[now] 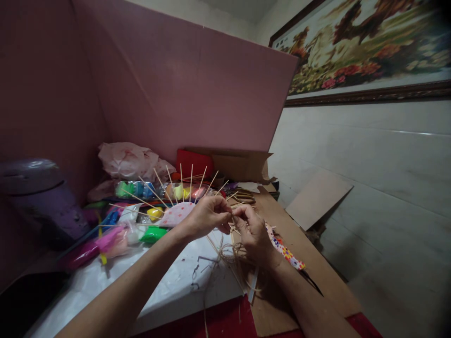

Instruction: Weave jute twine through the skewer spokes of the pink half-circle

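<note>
My left hand point(210, 215) and my right hand point(251, 231) meet fingertip to fingertip above the work surface. Both pinch at the same spot, but whatever lies between the fingers is too small and hidden to make out. Just behind my left hand is a pink piece with red dots point(175, 214), from which several thin wooden sticks point(192, 177) spread out like a fan. Below the hands lies a loose tangle of twine point(228, 253), one strand trailing toward the front edge. A strip of flower-patterned material point(287, 253) rests beside my right wrist.
Bags of coloured clay-like lumps point(154, 234) cover the left of the white surface point(165, 281). A brown board point(313, 272) runs along the right, near the wall. A purple bin-like container point(45, 202) stands far left; a crumpled pink bag point(132, 159) lies at the back.
</note>
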`<state>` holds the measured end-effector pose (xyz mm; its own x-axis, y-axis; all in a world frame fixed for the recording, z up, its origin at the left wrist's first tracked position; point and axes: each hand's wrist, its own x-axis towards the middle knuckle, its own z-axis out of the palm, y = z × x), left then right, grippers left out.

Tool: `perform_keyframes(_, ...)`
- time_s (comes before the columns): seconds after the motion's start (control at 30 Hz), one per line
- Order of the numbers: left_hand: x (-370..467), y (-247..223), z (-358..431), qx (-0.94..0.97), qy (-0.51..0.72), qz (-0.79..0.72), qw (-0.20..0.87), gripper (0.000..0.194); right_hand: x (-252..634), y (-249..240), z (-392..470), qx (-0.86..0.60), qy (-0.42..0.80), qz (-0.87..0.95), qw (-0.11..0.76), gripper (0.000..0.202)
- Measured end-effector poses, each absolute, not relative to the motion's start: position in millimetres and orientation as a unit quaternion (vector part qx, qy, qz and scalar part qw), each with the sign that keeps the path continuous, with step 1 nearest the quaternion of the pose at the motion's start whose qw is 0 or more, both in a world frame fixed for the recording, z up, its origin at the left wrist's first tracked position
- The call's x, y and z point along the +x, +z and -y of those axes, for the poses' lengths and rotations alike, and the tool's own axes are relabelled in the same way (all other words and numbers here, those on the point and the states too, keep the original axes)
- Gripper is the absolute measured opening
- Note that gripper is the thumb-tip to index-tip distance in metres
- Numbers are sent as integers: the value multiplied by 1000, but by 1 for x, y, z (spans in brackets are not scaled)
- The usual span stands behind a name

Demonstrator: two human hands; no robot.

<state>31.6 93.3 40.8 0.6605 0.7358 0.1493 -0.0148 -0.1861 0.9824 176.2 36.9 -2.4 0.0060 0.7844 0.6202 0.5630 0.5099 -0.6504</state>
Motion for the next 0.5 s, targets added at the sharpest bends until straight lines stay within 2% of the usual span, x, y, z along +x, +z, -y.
perform_keyframes(0.37,32,38,-96,713,306,-268,571,7,177,-3,-37,-495,85,703,503,8)
perform_keyframes(0.5,30,36,-97,743,303,-271,531,7,178,-3,-36,-494,65,720,484,8)
